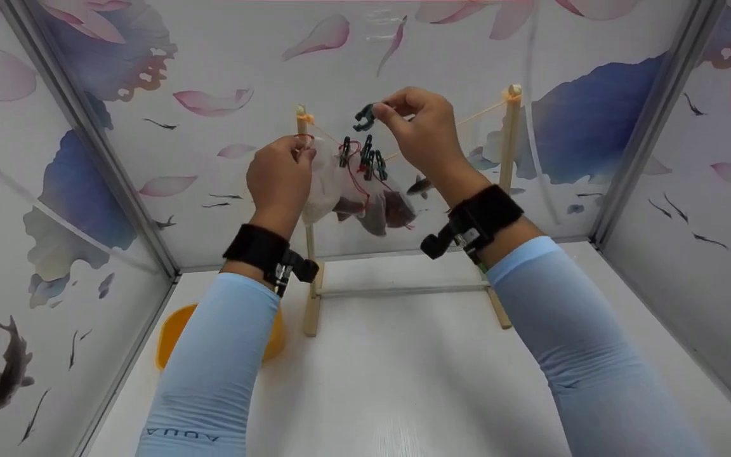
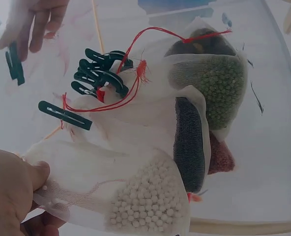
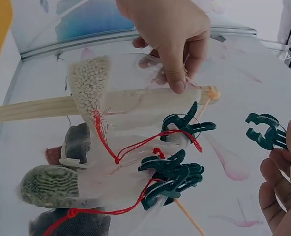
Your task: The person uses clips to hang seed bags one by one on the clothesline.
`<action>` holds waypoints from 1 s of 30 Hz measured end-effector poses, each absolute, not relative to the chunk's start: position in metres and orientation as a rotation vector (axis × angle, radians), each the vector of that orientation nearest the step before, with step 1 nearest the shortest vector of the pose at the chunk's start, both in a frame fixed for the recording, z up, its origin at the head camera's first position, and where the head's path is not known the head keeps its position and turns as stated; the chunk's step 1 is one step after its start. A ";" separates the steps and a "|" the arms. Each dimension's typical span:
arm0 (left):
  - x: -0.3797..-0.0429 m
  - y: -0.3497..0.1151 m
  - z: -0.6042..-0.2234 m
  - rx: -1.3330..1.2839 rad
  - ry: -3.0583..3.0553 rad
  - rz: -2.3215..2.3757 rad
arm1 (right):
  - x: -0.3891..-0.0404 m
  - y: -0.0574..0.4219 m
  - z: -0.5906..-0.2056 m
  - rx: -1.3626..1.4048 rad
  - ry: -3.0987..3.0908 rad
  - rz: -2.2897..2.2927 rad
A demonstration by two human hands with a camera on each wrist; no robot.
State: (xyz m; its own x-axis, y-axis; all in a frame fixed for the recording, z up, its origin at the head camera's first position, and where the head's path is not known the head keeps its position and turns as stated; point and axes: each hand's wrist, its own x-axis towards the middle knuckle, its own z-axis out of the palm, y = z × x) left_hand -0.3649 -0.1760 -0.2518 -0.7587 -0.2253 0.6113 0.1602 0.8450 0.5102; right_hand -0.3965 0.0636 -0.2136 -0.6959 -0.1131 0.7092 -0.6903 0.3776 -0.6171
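My left hand (image 1: 278, 181) pinches the top of a white mesh drawstring bag (image 2: 99, 174), which hangs with white beads (image 2: 148, 199) in its lower end. My right hand (image 1: 428, 130) pinches a dark green spring clip (image 3: 267, 132) by its handles, just above the line; its jaws stand apart, with nothing between them. Several like clips (image 3: 172, 177) grip the tops of neighbouring bags on the orange line (image 1: 483, 114). Those bags hold a green filling (image 2: 219, 86), a dark filling (image 2: 189, 142) and a reddish one (image 2: 220, 155). Red drawstrings (image 3: 128, 211) trail over them.
A wooden stand carries the line between its left post (image 1: 310, 241) and right post (image 1: 510, 139). A yellow bin (image 1: 175, 330) sits on the white table (image 1: 397, 374), partly behind my left forearm. Printed panels (image 1: 226, 38) enclose the back and sides.
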 end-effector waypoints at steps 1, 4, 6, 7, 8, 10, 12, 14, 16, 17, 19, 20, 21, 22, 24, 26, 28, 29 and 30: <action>-0.367 -0.174 -0.250 0.048 -2.332 -0.712 | -0.399 0.059 -0.212 0.689 -2.080 1.316; -0.370 -0.168 -0.246 0.050 -2.359 -0.686 | -0.406 0.048 -0.211 0.694 -2.131 1.304; -0.371 -0.166 -0.245 0.055 -2.372 -0.678 | -0.409 0.041 -0.210 0.691 -2.186 1.296; -0.371 -0.165 -0.245 0.059 -2.374 -0.676 | -0.410 0.039 -0.210 0.692 -2.211 1.288; -0.372 -0.164 -0.245 0.062 -2.375 -0.675 | -0.411 0.036 -0.210 0.691 -2.238 1.279; -0.372 -0.164 -0.245 0.067 -2.377 -0.675 | -0.412 0.033 -0.209 0.685 -2.292 1.264; -0.373 -0.164 -0.245 0.069 -2.372 -0.681 | -0.412 0.030 -0.207 0.683 -2.327 1.255; -0.374 -0.163 -0.245 0.063 -2.371 -0.687 | -0.412 0.026 -0.205 0.680 -2.364 1.249; -0.375 -0.163 -0.245 0.052 -2.367 -0.683 | -0.412 0.023 -0.202 0.676 -2.403 1.241; -0.375 -0.162 -0.244 0.046 -2.365 -0.677 | -0.411 0.021 -0.201 0.677 -2.421 1.231; -0.374 -0.161 -0.243 0.037 -2.366 -0.657 | -0.411 0.017 -0.200 0.683 -2.454 1.203; -0.374 -0.160 -0.242 0.033 -2.367 -0.648 | -0.410 0.016 -0.200 0.687 -2.464 1.193; -0.373 -0.160 -0.242 0.030 -2.371 -0.644 | -0.410 0.015 -0.200 0.688 -2.474 1.180; -0.373 -0.160 -0.242 0.026 -2.377 -0.642 | -0.410 0.014 -0.200 0.692 -2.478 1.168; -0.373 -0.161 -0.243 0.017 -2.389 -0.653 | -0.411 0.013 -0.201 0.698 -2.493 1.161; -0.374 -0.163 -0.245 0.011 -2.404 -0.668 | -0.411 0.012 -0.201 0.703 -2.528 1.155; -0.374 -0.165 -0.247 0.004 -2.417 -0.678 | -0.411 0.011 -0.202 0.717 -2.576 1.141; -0.374 -0.166 -0.249 0.003 -2.423 -0.680 | -0.411 0.010 -0.202 0.723 -2.606 1.136; -0.374 -0.167 -0.250 0.002 -2.429 -0.680 | -0.411 0.010 -0.202 0.734 -2.630 1.130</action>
